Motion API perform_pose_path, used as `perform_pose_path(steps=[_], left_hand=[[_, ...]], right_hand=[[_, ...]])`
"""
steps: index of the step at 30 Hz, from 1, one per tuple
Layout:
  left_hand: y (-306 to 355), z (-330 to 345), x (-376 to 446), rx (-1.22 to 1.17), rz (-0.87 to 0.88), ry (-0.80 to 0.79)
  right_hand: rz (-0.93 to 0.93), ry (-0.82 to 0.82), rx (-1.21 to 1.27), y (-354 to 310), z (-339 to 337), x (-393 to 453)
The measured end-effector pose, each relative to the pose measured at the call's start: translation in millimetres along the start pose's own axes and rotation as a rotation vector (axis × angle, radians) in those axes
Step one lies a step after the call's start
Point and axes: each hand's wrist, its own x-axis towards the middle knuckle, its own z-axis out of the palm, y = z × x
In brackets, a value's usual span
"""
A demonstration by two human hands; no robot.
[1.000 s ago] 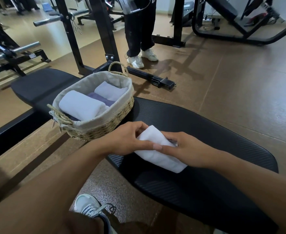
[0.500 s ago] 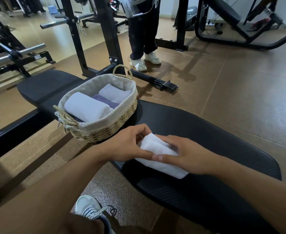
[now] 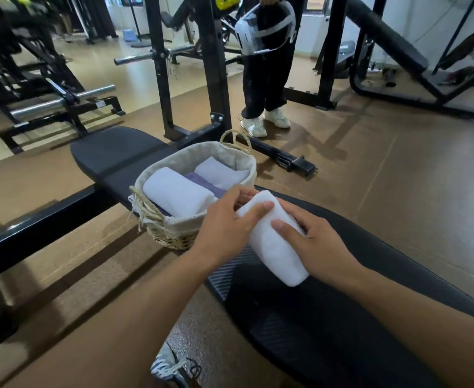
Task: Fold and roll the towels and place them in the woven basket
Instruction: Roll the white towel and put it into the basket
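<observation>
Rolled white towel [image 3: 275,242] gripped at both sides, by woven straw basket [image 3: 174,233]
Left hand [image 3: 227,222] and right hand [image 3: 314,245] fingers curl round it so the roll can't unwind before placing

This is a gym. A black padded workout bench [image 3: 342,289] fills the near right, and a second flat bench pad [image 3: 112,152] lies further left. Behind them stand the black steel uprights of a rack [image 3: 216,65], with a chrome barbell [image 3: 146,56] resting across it. More bars [image 3: 62,100] sit on a frame at far left, an inclined bench machine [image 3: 392,43] at far right. The floor [image 3: 398,177] is brown rubber-like sheeting.
</observation>
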Motion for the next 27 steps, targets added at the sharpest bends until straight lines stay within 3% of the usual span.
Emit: perform_pose_path(steps=[6,8,11,14,18,21,25,27], left_hand=[[-3.7,-31.1,28.2,0.042,-0.045,0.326],[-9.2,-38.5,35.7,0.121,-0.087,0.367],[-21.0,-44.2,45.2,0.377,-0.228,0.204],[-27.8,-44.9,45.7,0.698,-0.393,0.039],[-26.5,-48.4,47.7,0.754,-0.468,-0.029],[-29.3,-50.4,50.1,0.763,-0.446,-0.078],[-32.2,-51.4,51.3,0.782,-0.415,-0.1],[-32.2,-52.2,51.7,0.797,-0.409,-0.107]], right_hand=[[-0.083,0.047,-0.055,-24.4,11.9,67.5],[-0.106,0.107,-0.035,-37.5,17.2,94.0],[-0.114,0.186,-0.047,-60.5,28.1,137.6],[-0.118,0.15,-0.165,-73.1,50.0,178.3],[-0.057,-0.124,-0.417,-65.4,81.2,220.9],[0.027,-0.282,-0.752,-55.4,94.1,227.6],[-0.028,-0.123,-0.817,-40.7,95.9,229.2],[-0.162,-0.022,-0.816,-40.2,95.9,229.7]])
